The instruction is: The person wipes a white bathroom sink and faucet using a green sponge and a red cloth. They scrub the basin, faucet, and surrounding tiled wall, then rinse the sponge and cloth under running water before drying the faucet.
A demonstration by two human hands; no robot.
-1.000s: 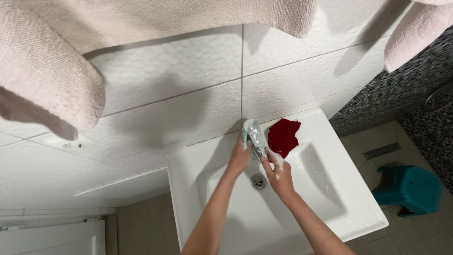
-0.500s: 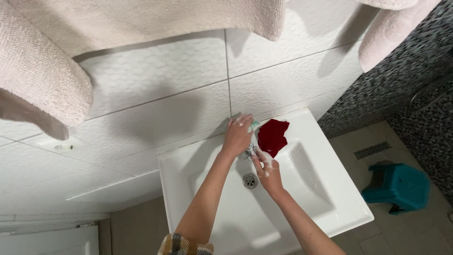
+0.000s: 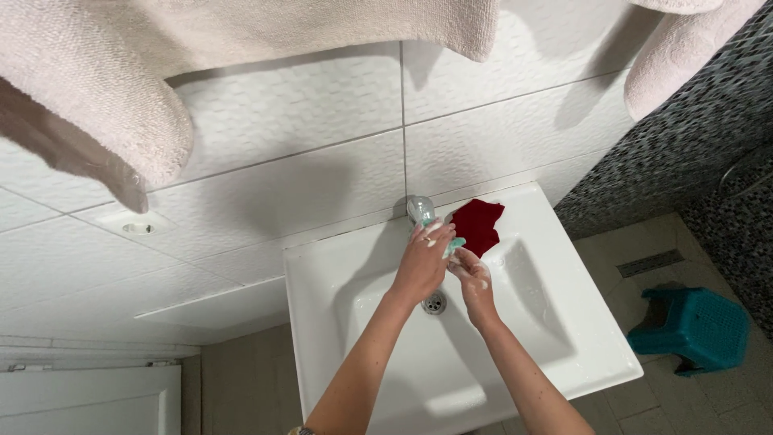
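Both my hands are together over the white sink (image 3: 322,322), just below the foam-covered chrome faucet (image 3: 420,209). My left hand (image 3: 423,262) grips a teal sponge (image 3: 456,244), which sticks out past its fingers. My right hand (image 3: 473,278) is soapy, and its curled fingers touch the sponge from below. I cannot tell whether they hold anything. A dark red cloth (image 3: 477,224) lies on the sink's back right corner, right beside my hands. The drain (image 3: 434,303) shows just under my wrists.
White textured wall tiles (image 3: 306,177) rise behind the sink. Pale pink towels (image 3: 97,105) hang close to the camera at top left, with another towel (image 3: 676,56) at top right. A teal plastic stool (image 3: 696,330) stands on the floor to the right, near a floor drain (image 3: 651,262).
My left hand came down off the top of the faucet with the sponge and now meets my right hand below the spout. The view shifted a little.
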